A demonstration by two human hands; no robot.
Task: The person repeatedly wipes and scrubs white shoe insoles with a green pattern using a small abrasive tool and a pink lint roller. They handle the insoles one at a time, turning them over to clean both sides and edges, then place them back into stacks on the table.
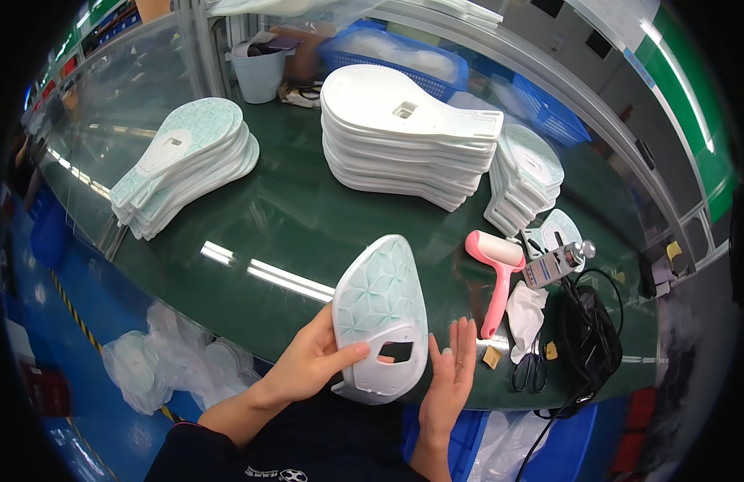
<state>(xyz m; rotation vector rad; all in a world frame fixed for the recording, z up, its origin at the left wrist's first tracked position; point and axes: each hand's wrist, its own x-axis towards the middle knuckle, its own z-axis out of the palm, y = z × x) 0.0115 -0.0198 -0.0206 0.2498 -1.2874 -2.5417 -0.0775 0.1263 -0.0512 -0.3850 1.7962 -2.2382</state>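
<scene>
My left hand (312, 361) grips a white paddle-shaped plastic part (380, 309) with a pale green patterned face and a rectangular hole near its lower end, held upright above the near edge of the green table (292, 217). My thumb lies across its face beside the hole. My right hand (451, 373) is flat and open just right of the part, fingers straight, its fingertips close to the part's edge. A pink lint roller (497, 277) lies on the table just beyond the right hand.
Stacks of the same parts stand at the left (187, 165), the middle back (408, 132) and the right (525, 177). Scissors (531, 369), a white cloth (526, 313), a metal hand tool (558, 263) and black cables (589, 329) lie at the right. A white bucket (258, 72) and blue baskets (404, 48) stand behind.
</scene>
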